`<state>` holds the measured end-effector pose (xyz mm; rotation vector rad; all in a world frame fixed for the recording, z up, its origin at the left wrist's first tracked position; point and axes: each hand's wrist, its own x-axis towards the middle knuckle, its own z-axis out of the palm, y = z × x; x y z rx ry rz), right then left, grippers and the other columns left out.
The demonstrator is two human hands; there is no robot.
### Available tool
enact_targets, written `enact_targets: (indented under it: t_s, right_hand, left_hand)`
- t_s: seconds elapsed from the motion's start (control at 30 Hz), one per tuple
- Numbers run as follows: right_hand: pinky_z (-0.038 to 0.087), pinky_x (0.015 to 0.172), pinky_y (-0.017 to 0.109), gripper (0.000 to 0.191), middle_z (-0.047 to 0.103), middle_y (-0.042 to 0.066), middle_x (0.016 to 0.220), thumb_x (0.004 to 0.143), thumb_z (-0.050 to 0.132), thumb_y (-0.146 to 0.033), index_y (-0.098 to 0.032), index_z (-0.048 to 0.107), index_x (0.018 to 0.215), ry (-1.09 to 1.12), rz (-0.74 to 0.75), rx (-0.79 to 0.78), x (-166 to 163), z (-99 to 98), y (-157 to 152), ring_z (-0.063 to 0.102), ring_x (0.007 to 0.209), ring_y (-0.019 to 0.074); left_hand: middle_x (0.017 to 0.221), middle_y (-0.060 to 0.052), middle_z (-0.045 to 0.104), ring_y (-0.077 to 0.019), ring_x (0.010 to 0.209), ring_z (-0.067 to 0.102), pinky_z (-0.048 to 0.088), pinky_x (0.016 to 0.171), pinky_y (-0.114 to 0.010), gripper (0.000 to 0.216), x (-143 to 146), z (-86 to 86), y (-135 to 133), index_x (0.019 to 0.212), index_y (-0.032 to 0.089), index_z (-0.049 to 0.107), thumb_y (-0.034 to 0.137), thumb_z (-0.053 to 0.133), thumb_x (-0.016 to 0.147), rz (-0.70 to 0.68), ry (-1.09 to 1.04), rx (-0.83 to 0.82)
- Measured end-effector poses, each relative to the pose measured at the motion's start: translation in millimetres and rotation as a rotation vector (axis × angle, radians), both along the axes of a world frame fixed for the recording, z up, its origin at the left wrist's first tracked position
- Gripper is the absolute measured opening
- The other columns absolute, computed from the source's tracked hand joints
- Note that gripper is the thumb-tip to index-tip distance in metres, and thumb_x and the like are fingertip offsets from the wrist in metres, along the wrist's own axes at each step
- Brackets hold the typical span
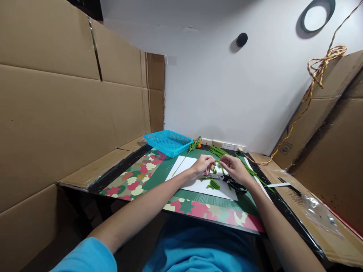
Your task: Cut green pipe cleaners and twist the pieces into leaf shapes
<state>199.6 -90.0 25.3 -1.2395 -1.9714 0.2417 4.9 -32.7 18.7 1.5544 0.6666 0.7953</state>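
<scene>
My left hand and my right hand come close together over a white paper sheet. The fingers of both are pinched on a short green pipe cleaner that shows in the small gap between them; its ends are hidden by the fingertips. Black-handled scissors lie on the paper under my right hand, blades pointing left. Just below the hands sits a small heap of bent green pipe cleaner pieces, with more bits around the blades.
Long green pipe cleaners lie behind my hands. A blue basket stands at the back left, beside a green-stemmed craft flower with orange parts. Cardboard walls flank the table. At right are tweezers and a clear plastic bag.
</scene>
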Motion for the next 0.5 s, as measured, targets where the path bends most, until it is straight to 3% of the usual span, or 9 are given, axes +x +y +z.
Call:
enact_targets:
  t_s: [0.27,0.5]
  right_hand:
    - [0.041,0.065,0.028,0.031,0.062,0.002,0.077,0.102,0.046,-0.044,-0.021,0.063,0.090,-0.025,0.014,0.054,-8.2,1.0,-4.7,0.051,0.067,0.0168]
    - [0.039,0.064,0.028,0.030,0.062,0.003,0.078,0.103,0.041,-0.040,-0.021,0.062,0.092,-0.057,0.019,0.067,-7.9,1.0,-7.7,0.051,0.067,0.0172]
  left_hand:
    - [0.061,0.000,0.058,-0.0078,0.041,0.045,0.026,0.039,-0.022,0.032,-2.3,11.9,-5.5,0.071,0.017,0.058,0.044,0.066,0.084,-0.087,0.027,-0.082]
    - [0.064,0.000,0.056,-0.0066,0.045,0.044,0.025,0.042,-0.021,0.038,-5.2,10.8,-6.0,0.074,0.016,0.058,0.051,0.074,0.080,-0.131,-0.021,-0.123]
